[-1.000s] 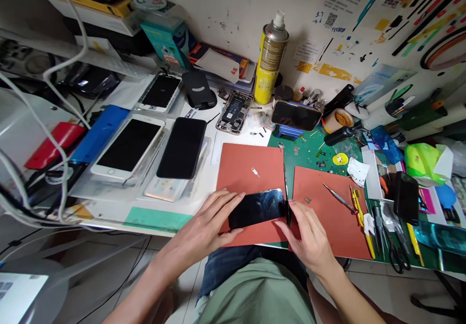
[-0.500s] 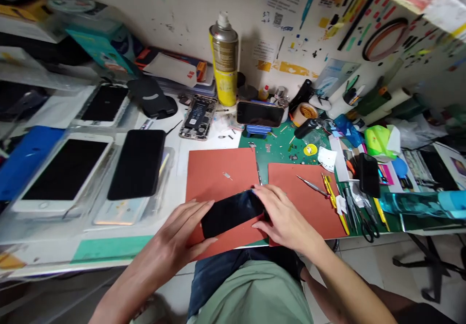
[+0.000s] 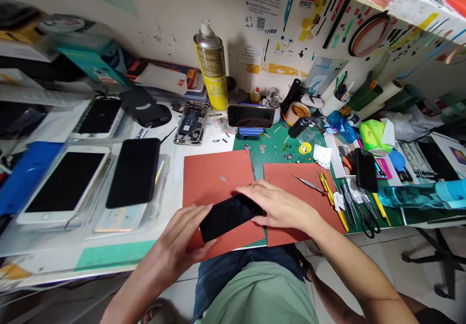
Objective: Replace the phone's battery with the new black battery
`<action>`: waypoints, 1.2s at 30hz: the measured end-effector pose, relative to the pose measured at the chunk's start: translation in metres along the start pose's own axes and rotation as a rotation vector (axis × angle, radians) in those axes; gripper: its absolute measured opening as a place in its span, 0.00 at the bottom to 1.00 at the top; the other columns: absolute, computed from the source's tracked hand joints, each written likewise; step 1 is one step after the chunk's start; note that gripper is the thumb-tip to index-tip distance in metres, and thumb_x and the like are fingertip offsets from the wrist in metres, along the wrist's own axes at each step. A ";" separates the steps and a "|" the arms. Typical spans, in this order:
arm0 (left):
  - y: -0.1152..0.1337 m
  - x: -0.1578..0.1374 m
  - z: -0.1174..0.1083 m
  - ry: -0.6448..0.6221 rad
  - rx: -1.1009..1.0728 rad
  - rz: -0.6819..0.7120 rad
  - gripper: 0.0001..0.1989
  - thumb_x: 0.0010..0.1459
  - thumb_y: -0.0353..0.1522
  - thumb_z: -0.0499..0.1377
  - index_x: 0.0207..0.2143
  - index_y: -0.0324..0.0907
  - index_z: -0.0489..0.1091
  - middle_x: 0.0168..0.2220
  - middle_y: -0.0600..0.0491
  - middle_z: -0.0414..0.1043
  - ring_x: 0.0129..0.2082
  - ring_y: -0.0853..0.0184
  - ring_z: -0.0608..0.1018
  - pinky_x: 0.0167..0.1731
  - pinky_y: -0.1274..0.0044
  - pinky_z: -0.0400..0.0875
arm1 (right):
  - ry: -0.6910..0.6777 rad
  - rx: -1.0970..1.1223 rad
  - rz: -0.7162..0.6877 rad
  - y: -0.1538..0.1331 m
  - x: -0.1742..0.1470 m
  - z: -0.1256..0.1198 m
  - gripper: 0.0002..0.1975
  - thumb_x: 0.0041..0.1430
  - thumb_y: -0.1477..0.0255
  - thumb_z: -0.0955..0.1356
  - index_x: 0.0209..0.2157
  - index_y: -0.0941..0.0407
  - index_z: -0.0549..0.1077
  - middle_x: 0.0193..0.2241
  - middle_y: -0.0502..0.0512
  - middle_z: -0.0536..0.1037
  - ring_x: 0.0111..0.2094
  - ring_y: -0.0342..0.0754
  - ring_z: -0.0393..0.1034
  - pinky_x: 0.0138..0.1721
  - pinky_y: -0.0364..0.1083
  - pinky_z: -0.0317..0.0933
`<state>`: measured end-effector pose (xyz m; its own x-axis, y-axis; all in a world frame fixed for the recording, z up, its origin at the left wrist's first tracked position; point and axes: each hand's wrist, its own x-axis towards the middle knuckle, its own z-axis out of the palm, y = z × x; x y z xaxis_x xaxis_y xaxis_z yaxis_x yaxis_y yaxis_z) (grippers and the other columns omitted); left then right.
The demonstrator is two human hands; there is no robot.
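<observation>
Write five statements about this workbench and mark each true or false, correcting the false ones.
1. The left hand and right hand both hold the dark phone. True.
2. The yellow spray can lies on its side. False: the yellow spray can stands upright.
3. The blue bottle lies on its side. True.
4. The opened phone is right of the yellow spray can. False: the opened phone is left of it.
5. The white phone with a round button shows a dark screen. True.
</observation>
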<state>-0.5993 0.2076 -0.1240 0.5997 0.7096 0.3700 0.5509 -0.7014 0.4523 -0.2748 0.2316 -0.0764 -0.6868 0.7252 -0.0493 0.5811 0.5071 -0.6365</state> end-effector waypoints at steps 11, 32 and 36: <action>0.007 -0.010 0.002 -0.052 -0.043 -0.077 0.38 0.70 0.34 0.66 0.76 0.45 0.53 0.62 0.39 0.74 0.63 0.49 0.76 0.63 0.54 0.76 | -0.017 0.067 0.001 0.001 -0.003 -0.007 0.47 0.66 0.76 0.76 0.77 0.45 0.52 0.64 0.60 0.75 0.64 0.60 0.67 0.64 0.60 0.69; 0.018 0.000 -0.012 -0.108 -0.143 -0.175 0.41 0.68 0.33 0.67 0.76 0.48 0.52 0.63 0.41 0.73 0.64 0.50 0.74 0.61 0.56 0.77 | 0.068 0.093 0.072 0.010 -0.010 0.002 0.42 0.66 0.70 0.77 0.75 0.41 0.59 0.65 0.58 0.76 0.63 0.59 0.74 0.63 0.60 0.74; 0.017 -0.004 -0.012 -0.121 -0.155 -0.206 0.41 0.68 0.37 0.68 0.76 0.48 0.52 0.63 0.41 0.73 0.64 0.51 0.74 0.63 0.57 0.75 | 0.078 0.070 0.111 0.004 -0.018 0.001 0.39 0.69 0.67 0.74 0.75 0.41 0.58 0.68 0.56 0.73 0.67 0.59 0.71 0.66 0.61 0.71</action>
<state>-0.5992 0.1938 -0.1084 0.5542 0.8165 0.1618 0.5788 -0.5176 0.6301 -0.2606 0.2202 -0.0786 -0.5823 0.8104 -0.0644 0.6179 0.3897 -0.6828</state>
